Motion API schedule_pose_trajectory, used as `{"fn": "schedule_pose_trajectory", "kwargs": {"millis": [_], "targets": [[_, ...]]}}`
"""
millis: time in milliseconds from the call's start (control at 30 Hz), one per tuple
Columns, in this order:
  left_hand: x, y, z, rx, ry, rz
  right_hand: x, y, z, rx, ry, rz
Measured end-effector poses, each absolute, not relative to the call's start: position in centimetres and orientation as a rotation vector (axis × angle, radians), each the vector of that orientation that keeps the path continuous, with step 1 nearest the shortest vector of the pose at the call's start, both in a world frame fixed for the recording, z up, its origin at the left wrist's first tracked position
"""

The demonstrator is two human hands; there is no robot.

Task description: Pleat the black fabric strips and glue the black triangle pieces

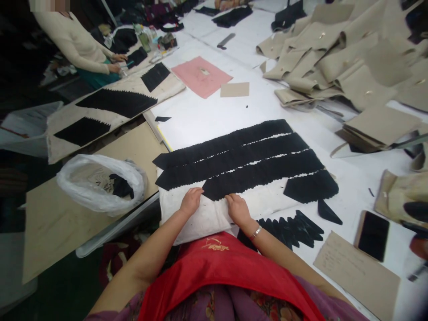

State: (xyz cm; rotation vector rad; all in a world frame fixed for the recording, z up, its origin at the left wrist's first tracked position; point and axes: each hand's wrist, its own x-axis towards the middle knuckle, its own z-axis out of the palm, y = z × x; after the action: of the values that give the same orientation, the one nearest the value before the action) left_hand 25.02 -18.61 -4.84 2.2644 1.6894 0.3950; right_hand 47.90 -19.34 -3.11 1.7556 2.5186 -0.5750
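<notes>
A long black strip (254, 168) with zigzag edges lies on a white cloth (187, 218) in front of me. My left hand (192, 200) is closed at its pointed left end, fingertips pinching the corner. Along the lower edge of the same strip, my right hand (238, 208) is also closed, thumb and fingers together on the fabric. Above it lie more black strips (227, 145) in near-parallel rows with thin white gaps. A shorter black piece (310, 186) rests to the right. Beside my right wrist fans a stack of black pieces (290, 227).
Left stands a plastic-lined bin (100, 207) with black scraps. A phone (372, 235) and a written-on card (357, 272) lie at right, below heaped beige pieces (354, 67). A pink sheet (201, 76) lies farther back. At upper left, a co-worker (80, 44) handles black pieces.
</notes>
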Motion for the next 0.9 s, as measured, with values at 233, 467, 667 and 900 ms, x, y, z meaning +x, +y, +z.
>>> {"fn": "schedule_pose_trajectory", "kwargs": {"millis": [233,467,667,900], "targets": [[22.6,-25.9,-3.3,2.215,1.760,0.288,45.5,-20.6,-3.8,1.443,2.912,-0.387],[14.1,-27.4,1.2,2.142,2.055,0.408,43.7,-19.5,-6.2,1.396,3.107,-0.165],[-1.5,-23.3,7.7,2.030,2.527,0.291,37.3,-21.0,-4.3,1.380,3.195,-0.412],[-13.0,-14.3,5.8,1.760,2.280,-0.409,27.1,-23.3,-2.7,1.378,3.092,-0.789]]}}
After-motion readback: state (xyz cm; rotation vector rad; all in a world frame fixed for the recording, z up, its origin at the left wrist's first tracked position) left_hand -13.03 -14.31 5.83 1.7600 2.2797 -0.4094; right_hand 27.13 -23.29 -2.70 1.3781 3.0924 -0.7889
